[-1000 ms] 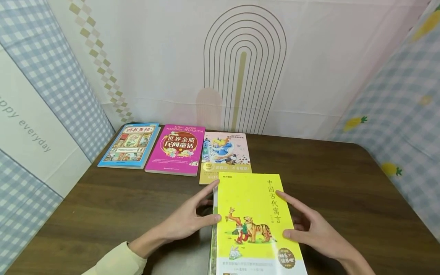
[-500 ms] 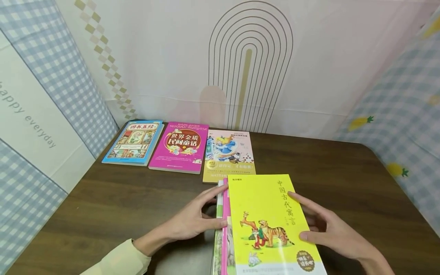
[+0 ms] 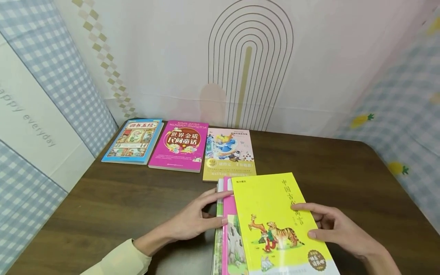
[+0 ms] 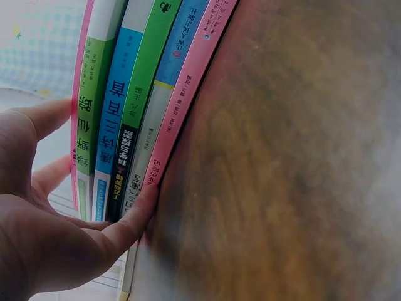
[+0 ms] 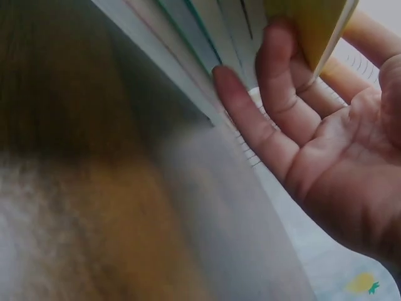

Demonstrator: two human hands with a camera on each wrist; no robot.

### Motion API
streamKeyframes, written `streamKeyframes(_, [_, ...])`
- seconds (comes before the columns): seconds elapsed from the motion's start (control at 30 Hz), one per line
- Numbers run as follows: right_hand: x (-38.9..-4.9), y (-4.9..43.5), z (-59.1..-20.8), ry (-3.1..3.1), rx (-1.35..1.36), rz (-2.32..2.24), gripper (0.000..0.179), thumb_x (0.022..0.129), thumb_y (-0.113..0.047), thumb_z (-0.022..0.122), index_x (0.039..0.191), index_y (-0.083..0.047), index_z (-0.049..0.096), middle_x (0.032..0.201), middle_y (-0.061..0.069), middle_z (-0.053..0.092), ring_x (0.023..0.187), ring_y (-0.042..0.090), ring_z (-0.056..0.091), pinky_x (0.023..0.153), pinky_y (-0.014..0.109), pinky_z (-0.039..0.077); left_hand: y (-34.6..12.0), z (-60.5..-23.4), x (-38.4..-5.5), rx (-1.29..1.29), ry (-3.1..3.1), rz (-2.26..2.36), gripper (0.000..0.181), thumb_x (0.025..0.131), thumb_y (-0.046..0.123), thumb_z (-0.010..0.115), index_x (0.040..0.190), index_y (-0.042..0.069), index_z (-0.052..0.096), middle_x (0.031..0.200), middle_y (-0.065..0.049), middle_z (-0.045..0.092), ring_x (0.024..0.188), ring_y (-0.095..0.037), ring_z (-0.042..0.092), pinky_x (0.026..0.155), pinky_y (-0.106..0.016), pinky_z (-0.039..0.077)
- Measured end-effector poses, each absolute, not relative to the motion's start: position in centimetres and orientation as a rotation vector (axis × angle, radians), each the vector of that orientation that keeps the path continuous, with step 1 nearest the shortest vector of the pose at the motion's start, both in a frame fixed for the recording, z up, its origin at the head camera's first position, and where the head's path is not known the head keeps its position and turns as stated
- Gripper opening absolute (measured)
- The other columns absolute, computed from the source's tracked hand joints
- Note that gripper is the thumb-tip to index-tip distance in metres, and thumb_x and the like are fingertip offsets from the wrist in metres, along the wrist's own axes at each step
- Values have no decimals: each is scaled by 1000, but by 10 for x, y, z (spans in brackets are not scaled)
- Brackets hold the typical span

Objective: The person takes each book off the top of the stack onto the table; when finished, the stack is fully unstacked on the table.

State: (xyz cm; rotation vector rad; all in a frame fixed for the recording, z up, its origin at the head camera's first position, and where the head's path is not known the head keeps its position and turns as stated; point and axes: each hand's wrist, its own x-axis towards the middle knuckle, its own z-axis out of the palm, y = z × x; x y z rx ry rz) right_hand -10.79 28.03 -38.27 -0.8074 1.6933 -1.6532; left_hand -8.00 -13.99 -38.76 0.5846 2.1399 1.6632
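Note:
A stack of paperback books (image 4: 119, 94) lies in front of me, several coloured spines facing left. On it lies a pink-edged book (image 3: 230, 206) and, above that, a yellow book (image 3: 264, 202) with a tiger and a deer, turned askew and sticking out to the right. My left hand (image 3: 188, 221) holds the stack's spine side, thumb and forefinger at the pink book's edge, another finger along the spines in the left wrist view. My right hand (image 3: 340, 231) grips the yellow book's right edge, thumb on the cover and fingers curled below; in the right wrist view a fingertip is right at the stack's pages.
Behind the stack three books lie in a row on the dark wooden table (image 3: 137, 206): a blue one (image 3: 134, 140), a magenta one (image 3: 179, 147) and a pink-and-yellow one (image 3: 228, 152). Patterned cloth (image 3: 165, 57) hangs round the table's back and sides.
The yellow book has slid right and turned askew with my right hand, baring the pink-edged book beneath. My left hand has stayed at the stack's left side. The view has shifted slightly.

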Motion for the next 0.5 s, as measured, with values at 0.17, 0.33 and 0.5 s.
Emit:
streamKeyframes(0.17, [-116,288,-386,1601,-854,-1685,57,104,16,40,160,4,37,131,21,72,102,22,76,78,34,63,-142,-386,-79,572,2171,1645,63,102,28,73,160,28,49,174,-11,24,146,-34,43,98,-24,55])
streamKeyframes(0.33, [-119,292,-392,1315,-824,-1764,62,104,18,34,163,1,31,150,26,58,127,41,67,99,51,59,-141,-386,-77,563,2210,1580,72,97,34,77,161,32,45,176,-14,16,137,-34,54,99,-30,56])
streamKeyframes(0.5, [-117,290,-394,1196,-795,-1804,63,104,18,33,164,-1,29,157,26,52,133,44,62,104,55,55,-138,-386,-78,561,2239,1544,77,94,37,80,161,35,43,175,-10,19,145,-32,42,103,-32,54])
